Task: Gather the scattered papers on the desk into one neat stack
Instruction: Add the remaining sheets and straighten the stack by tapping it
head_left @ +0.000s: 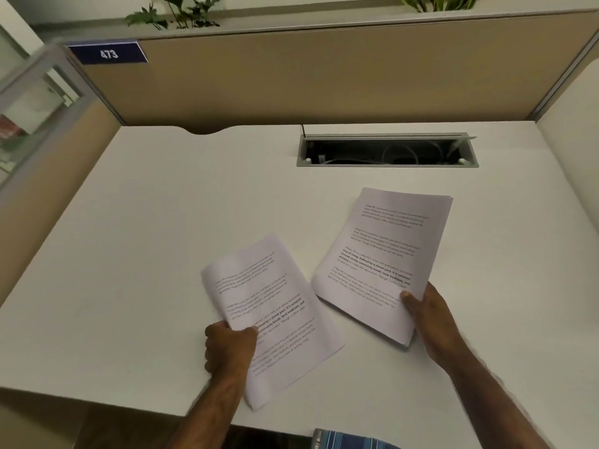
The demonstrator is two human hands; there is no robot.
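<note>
Two bundles of printed white papers are over the white desk (pixel 129 254). My left hand (pixel 227 346) grips the left bundle (pixel 275 306) at its left edge, thumb on top; it slants up to the left. My right hand (pixel 428 319) holds the right bundle (pixel 385 254) at its lower right corner, thumb on the printed face. This right bundle is several sheets thick, its edges slightly fanned. The two bundles nearly meet at their inner corners. Whether they rest on the desk or hover just above it, I cannot tell.
An open cable tray (pixel 387 150) with wires is set into the desk behind the papers. Beige partition walls (pixel 324 79) close the back and sides, with a blue "473" sign (pixel 108 53) at upper left. Plants stand above the partition. The desk's front edge runs below my forearms.
</note>
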